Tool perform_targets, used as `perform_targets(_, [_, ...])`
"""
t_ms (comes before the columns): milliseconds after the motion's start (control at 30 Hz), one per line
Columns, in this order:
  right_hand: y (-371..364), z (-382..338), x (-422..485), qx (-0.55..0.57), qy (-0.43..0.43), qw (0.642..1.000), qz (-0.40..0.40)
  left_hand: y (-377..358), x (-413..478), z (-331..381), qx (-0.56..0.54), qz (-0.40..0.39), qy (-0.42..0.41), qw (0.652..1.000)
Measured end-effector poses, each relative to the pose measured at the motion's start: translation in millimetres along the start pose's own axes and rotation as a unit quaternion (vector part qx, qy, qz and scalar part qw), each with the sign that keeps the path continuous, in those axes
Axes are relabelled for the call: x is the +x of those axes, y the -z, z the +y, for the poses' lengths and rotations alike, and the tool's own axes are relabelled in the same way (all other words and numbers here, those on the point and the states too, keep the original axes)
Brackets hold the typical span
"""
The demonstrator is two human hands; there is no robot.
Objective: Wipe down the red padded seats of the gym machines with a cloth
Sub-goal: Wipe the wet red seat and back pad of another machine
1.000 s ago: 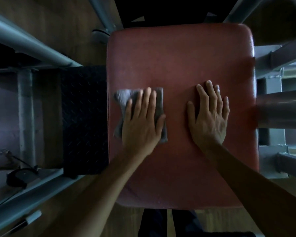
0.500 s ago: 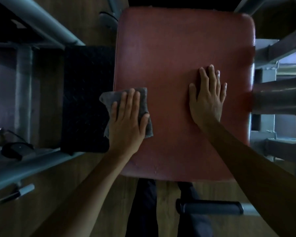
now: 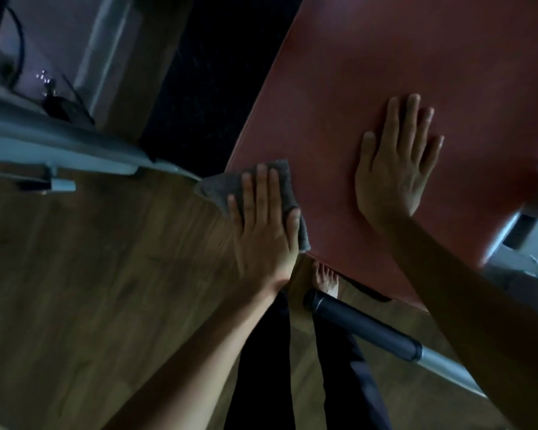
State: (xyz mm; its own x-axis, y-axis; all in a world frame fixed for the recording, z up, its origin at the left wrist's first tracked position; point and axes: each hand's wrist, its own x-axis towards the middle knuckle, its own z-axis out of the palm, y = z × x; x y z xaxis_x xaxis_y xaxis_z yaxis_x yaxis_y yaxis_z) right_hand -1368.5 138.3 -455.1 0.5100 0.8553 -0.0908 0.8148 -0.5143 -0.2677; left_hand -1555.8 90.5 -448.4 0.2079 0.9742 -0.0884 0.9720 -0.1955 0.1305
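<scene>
Cloth (image 3: 218,189) lay under the left hand (image 3: 263,225), fingers straight, pressing it onto the corner of the red seat (image 3: 416,57); right hand (image 3: 395,169) flat (fingers slightly spread) to their right. I judged overhanging cloth could slide off the edge.

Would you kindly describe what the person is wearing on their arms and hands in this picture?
Nothing is worn on either. The left hand and right hand are bare, with no gloves, and no rings, watch or bracelet show. Both forearms are bare to the picture's edge; no sleeve is in view.
</scene>
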Motion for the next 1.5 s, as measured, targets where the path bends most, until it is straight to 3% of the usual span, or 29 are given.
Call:
perform_targets(133, [-1, 1, -2, -0.007, 0.008, 1.000, 0.012, 0, 40, -12, 0.009, 0.002, -0.006, 1.000])
perform_targets(267, [-1, 1, -4, -0.009, 0.018, 1.000, 0.011, -1, 73, -8, -0.033, 0.018, 0.140, 0.989])
perform_targets(333, [1, 4, -10, -0.011, 0.038, 0.999, 0.001, -4, 49, 15, -0.041, 0.032, 0.164, 0.985])
perform_targets(467, [2, 9, -23, -0.019, 0.075, 0.997, -0.018, -12, -12, 32, -0.016, 0.021, 0.020, 0.999])
perform_targets(600, [1, 8, -24, -0.025, 0.077, 0.997, -0.009, -7, 25, -6, -0.014, 0.025, -0.073, 0.997])
perform_targets(667, [0, 8, -23, -0.028, 0.078, 0.997, -0.003, -7, 34, -7, -0.005, 0.045, -0.014, 0.999])
perform_targets(800, [0, 11, -23, -0.019, 0.080, 0.997, -0.003, -10, 35, 20, -0.083, 0.090, 0.228, 0.966])
perform_targets(867, [-1, 11, -23, -0.019, 0.082, 0.996, 0.000, -9, 32, 27, -0.098, 0.079, 0.268, 0.955])
perform_targets(900, [-1, 11, -23, -0.019, 0.082, 0.996, 0.000, -8, 23, 27, -0.083, 0.066, 0.235, 0.966])
perform_targets(967, [-2, 11, -23, -0.022, 0.081, 0.996, -0.005, -8, -7, 23, -0.046, 0.031, 0.094, 0.994])
perform_targets(1033, [-1, 9, -23, -0.022, 0.077, 0.997, -0.007, -7, -25, 9, -0.024, 0.019, -0.015, 0.999])
perform_targets(1100, [-1, 9, -24, -0.020, 0.075, 0.997, -0.007, -6, -10, -4, -0.015, 0.026, -0.031, 0.999])
perform_targets(1333, [4, 8, -22, 0.011, 0.058, 0.998, -0.019, 3, 63, 17, -0.008, -0.003, 0.062, 0.998])
perform_targets(1500, [24, 7, -15, 0.214, -0.001, 0.975, -0.067, -3, 39, 54, -0.023, -0.036, -0.118, 0.992])
